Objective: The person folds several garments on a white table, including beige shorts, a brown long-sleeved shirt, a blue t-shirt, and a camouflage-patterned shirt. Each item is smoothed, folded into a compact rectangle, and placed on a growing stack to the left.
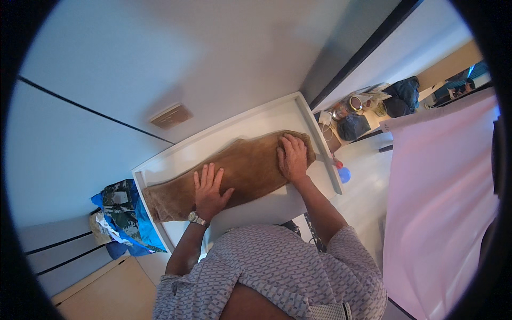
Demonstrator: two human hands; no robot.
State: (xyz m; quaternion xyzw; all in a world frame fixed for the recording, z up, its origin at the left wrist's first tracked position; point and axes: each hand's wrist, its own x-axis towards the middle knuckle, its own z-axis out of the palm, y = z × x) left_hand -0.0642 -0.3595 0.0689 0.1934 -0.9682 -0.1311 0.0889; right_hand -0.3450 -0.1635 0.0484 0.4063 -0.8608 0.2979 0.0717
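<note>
A brown plush garment (pixel 244 160), probably folded trousers, lies stretched out on a white table (pixel 276 114) with raised edges. Its narrower end (pixel 162 204) is at the left, and a gathered band (pixel 309 146) forms the right end. My left hand (pixel 210 192) rests palm down on the lower middle of the cloth, fingers spread, with a metal watch on the wrist. Near the gathered band, my right hand (pixel 293 158) lies on the fabric with its fingers bent; whether they pinch the cloth is hidden.
A wall with a switch plate (pixel 171 116) borders the table's far side. Camouflage and blue fabric items (pixel 126 212) sit at the left. A shelf holds a jar (pixel 347 108) and a dark bag (pixel 353 127). A pink curtain (pixel 436 192) hangs at the right, beyond a blue balloon-like object (pixel 344 175).
</note>
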